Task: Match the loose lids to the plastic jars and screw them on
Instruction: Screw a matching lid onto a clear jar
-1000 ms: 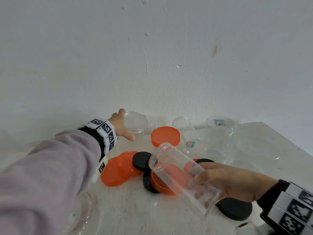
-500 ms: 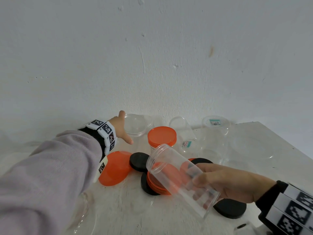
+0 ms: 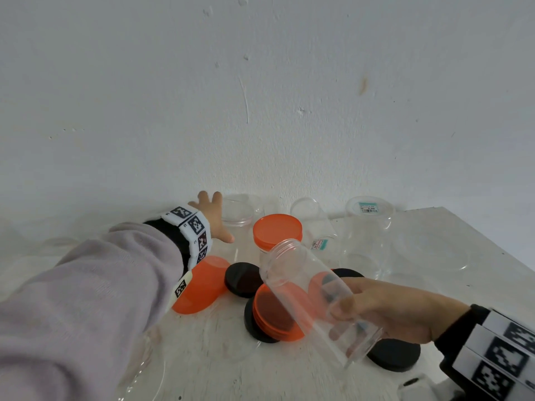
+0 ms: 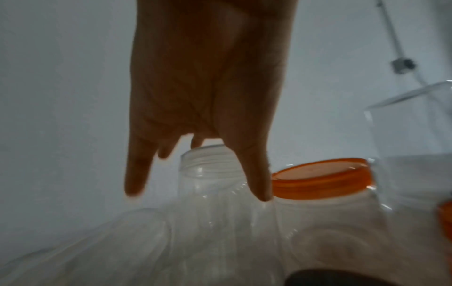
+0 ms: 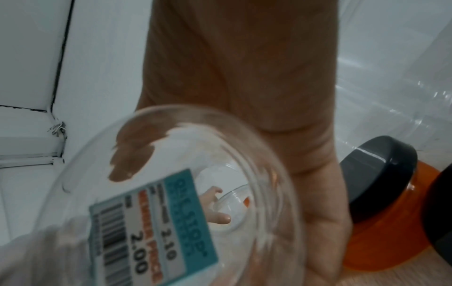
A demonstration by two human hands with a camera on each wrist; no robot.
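Right hand (image 3: pixel 399 309) gripped a clear jar (image 3: pixel 315 296) low on its body, fingers wrapped round it; jar tilted, open mouth up-left, held above the lid pile. Left hand (image 3: pixel 212 219) was far back by the wall, fingers spread and straight, at an uncapped jar (image 3: pixel 236 212); no closed grip visible in head view. Loose lids lay on the table (image 3: pixel 434 233): orange lid (image 3: pixel 202 285) by the left sleeve, black lid (image 3: pixel 243 280) beside it, an orange lid on a black one (image 3: pixel 278 314) under the tilted jar, another black lid (image 3: pixel 395 354) below the right hand. One capped jar (image 3: pixel 277 233) already had an orange lid on.

Left wrist view: fingers (image 4: pixel 254 174) hung straight down, spread, thumb just in front of the threaded neck (image 4: pixel 208 162) of the uncapped jar; contact unclear. Risk, my guess: light empty jars packed close, so a careless reach could tip this one or knock the capped jar (image 4: pixel 320 178) just beside it.

Right wrist view: jar base with price sticker (image 5: pixel 151 224) filled the frame, fingertips (image 5: pixel 129 154) pressed on the far wall. Risk, judged: smooth thin plastic held at a tilt could slip or squash, dropping onto the black lid (image 5: pixel 379 164) and orange lid (image 5: pixel 381 232) below and scattering them. Similar-looking lids also invite a wrong-size pick or cross-threading.
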